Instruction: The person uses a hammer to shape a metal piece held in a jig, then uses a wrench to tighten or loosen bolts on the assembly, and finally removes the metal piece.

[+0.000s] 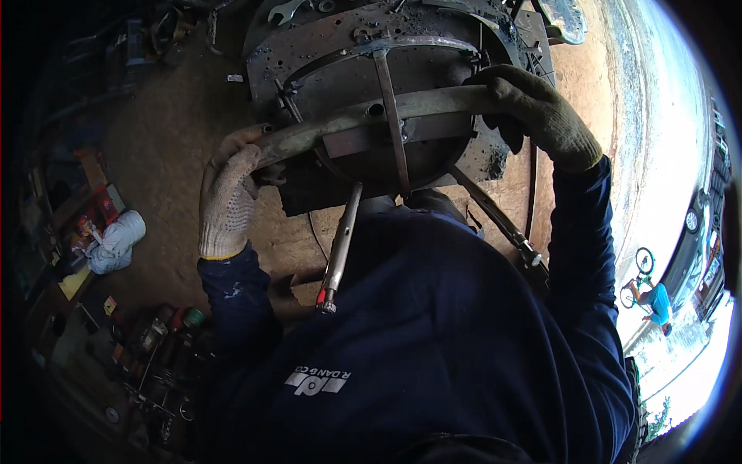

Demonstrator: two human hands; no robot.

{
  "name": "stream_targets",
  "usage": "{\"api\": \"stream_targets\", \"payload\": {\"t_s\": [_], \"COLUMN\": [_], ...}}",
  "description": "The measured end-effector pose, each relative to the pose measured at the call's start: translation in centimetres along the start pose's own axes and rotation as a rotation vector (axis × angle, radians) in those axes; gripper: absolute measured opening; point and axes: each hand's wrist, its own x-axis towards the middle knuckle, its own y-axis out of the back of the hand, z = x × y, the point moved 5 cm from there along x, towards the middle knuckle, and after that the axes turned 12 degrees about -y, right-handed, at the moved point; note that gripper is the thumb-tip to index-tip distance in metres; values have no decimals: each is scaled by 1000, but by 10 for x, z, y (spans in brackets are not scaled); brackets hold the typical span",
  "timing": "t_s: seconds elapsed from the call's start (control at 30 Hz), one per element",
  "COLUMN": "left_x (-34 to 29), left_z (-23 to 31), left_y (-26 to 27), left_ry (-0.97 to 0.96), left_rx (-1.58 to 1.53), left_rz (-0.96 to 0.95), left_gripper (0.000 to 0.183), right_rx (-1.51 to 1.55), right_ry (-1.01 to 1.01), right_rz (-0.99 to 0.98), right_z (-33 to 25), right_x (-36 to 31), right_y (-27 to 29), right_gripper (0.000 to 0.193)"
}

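My two hands hold a curved grey metal pipe (325,127) with a small round hole near its middle. My left hand (230,189), in a light knit glove, is closed around the pipe's left end. My right hand (541,116), in a darker, dirty glove, grips the right end. The pipe lies across a round metal frame, passing behind its upright flat bar (393,127). A curved rod (332,60) forms the far side of that frame. Below is a dark steel work table (267,58). Two metal tubes (344,243) with bolts at their ends stick out toward me.
An open-ended wrench (286,11) and small metal bits lie at the table's far side. Tools and parts (154,340) clutter the lower left, near a grey bundle (117,241). Brown ground (166,155) surrounds the table. Off to the right are a person with a bicycle (644,263) and a parked car (690,224).
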Motion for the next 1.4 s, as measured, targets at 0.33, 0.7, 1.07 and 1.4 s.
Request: {"api": "stream_targets", "payload": {"t_s": [0.33,0.7,1.07,1.4], "left_x": [-1,2,2,11], "left_z": [2,8,13,15], "left_y": [-26,-5,-6,-5], "left_ry": [1,-17,202,166], "left_rx": [-57,-67,145,104], "left_rz": [-95,28,104,-163], "left_gripper": [44,39,45,45], "right_rx": [56,-6,67,-48], "right_ry": [-9,-26,-227,-150], "right_rz": [-69,-109,-150,-144], "right_z": [2,-2,-1,-4], "right_x": [-12,-2,1,1], "right_y": [20,2,12,13], "right_gripper": [46,52,49,54]}}
